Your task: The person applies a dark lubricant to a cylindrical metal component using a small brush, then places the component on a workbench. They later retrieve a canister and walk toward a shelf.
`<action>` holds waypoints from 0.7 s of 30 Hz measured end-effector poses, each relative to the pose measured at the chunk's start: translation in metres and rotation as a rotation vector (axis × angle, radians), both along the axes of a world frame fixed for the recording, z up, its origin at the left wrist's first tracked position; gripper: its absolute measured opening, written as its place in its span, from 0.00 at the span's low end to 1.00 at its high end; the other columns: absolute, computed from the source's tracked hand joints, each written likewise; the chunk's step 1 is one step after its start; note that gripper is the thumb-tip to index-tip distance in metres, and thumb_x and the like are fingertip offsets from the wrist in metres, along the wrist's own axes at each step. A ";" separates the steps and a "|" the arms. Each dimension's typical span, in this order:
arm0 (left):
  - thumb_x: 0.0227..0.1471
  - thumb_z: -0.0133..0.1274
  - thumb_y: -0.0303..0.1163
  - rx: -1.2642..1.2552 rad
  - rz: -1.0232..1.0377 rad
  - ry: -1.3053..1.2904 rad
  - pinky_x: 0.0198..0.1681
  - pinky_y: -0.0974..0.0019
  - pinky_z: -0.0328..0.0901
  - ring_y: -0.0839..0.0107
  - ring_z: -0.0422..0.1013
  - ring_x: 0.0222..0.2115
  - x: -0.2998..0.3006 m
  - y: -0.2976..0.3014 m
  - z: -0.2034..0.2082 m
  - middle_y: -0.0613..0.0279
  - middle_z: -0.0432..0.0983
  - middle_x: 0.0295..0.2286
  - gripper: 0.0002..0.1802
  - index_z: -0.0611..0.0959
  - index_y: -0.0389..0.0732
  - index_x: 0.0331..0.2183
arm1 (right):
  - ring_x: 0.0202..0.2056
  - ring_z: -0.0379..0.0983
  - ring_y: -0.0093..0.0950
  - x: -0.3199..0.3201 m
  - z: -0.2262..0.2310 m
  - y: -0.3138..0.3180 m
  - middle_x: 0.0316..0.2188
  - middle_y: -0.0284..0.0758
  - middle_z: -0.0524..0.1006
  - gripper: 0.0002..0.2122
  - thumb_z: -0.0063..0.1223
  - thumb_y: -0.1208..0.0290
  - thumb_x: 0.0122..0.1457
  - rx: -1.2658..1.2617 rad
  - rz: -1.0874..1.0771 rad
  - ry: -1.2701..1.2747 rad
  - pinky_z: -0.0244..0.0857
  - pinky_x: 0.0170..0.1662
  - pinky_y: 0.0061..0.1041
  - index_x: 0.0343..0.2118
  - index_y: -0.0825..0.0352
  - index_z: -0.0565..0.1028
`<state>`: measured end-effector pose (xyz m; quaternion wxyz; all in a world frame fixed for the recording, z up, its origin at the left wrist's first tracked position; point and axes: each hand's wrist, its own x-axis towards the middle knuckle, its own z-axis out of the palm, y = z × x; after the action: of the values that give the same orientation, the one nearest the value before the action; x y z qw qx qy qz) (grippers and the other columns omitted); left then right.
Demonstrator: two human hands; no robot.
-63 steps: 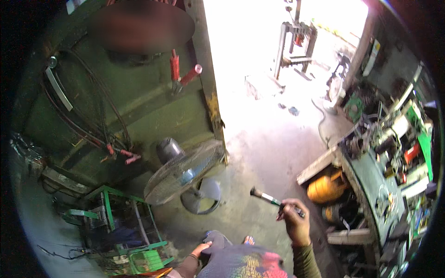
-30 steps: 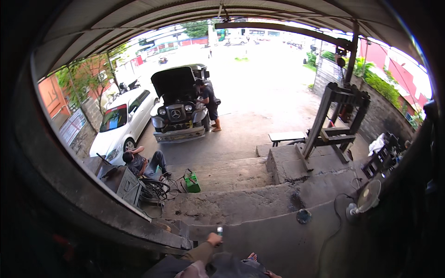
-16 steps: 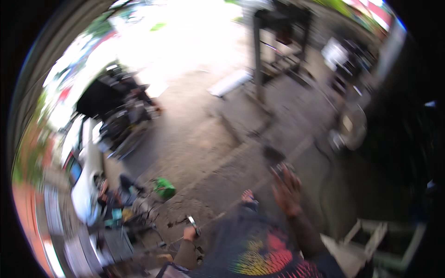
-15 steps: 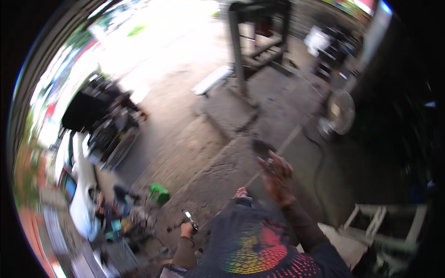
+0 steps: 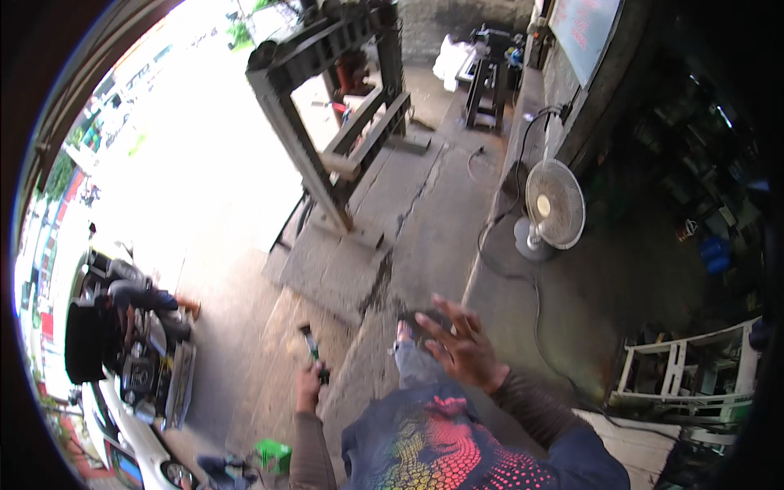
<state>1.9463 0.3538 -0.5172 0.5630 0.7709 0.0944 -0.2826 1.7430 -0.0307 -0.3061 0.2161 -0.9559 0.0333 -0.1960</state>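
Note:
My left hand (image 5: 308, 387) is closed around a small hand tool (image 5: 314, 349). The tool has a dark, blunt end pointing up and a pale green middle, with a black part sticking out beside my fist; its exact kind is unclear. Out in front of my body, my right hand (image 5: 467, 349) hangs in the air with fingers spread, and nothing shows in it. Below it appear my foot (image 5: 404, 331) and trouser leg on the concrete floor.
A tall steel press frame (image 5: 286, 114) stands ahead. To the right are a round fan (image 5: 555, 204) with a trailing cable (image 5: 536, 310) and a pale metal frame (image 5: 678, 367). At left, a person (image 5: 143, 296) leans over an open-hooded car (image 5: 122, 433). A green crate (image 5: 272, 456) sits lower left.
My view has swung, so the press frame, fan and car have shifted leftward in it. My left hand, still gripping the tool, appears higher; my right hand remains spread.

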 end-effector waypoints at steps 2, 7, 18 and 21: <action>0.66 0.54 0.32 0.005 0.085 0.059 0.33 0.62 0.73 0.67 0.80 0.29 0.035 -0.016 -0.069 0.58 0.82 0.29 0.13 0.85 0.29 0.40 | 0.49 0.74 0.42 0.037 -0.055 -0.038 0.54 0.40 0.73 0.17 0.65 0.71 0.58 0.319 -0.056 -0.077 0.71 0.50 0.35 0.51 0.61 0.78; 0.62 0.53 0.34 0.366 -0.166 -0.050 0.33 0.54 0.74 0.58 0.81 0.29 0.119 -0.057 -0.196 0.55 0.83 0.27 0.14 0.87 0.34 0.36 | 0.42 0.78 0.42 0.172 -0.150 -0.134 0.42 0.39 0.78 0.03 0.63 0.75 0.58 0.656 -0.308 0.116 0.73 0.43 0.36 0.35 0.66 0.81; 0.62 0.49 0.46 0.590 -1.023 -0.089 0.40 0.47 0.72 0.48 0.81 0.35 0.448 -0.448 -0.231 0.50 0.85 0.33 0.20 0.89 0.44 0.33 | 0.40 0.82 0.35 0.427 -0.162 -0.402 0.43 0.41 0.82 0.15 0.61 0.71 0.64 0.662 -0.371 -0.006 0.76 0.44 0.31 0.52 0.70 0.79; 0.57 0.56 0.52 0.395 -1.157 -0.689 0.45 0.49 0.74 0.43 0.80 0.38 0.542 -0.637 -0.221 0.40 0.83 0.32 0.24 0.89 0.40 0.37 | 0.37 0.83 0.34 0.444 -0.177 -0.485 0.40 0.43 0.82 0.17 0.62 0.70 0.63 0.711 -0.597 0.113 0.76 0.41 0.30 0.53 0.70 0.79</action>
<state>2.4878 -0.2830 -0.7378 0.1695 0.8308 -0.4654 -0.2540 2.1872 -0.5160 -0.4827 0.4622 -0.7803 0.3839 -0.1735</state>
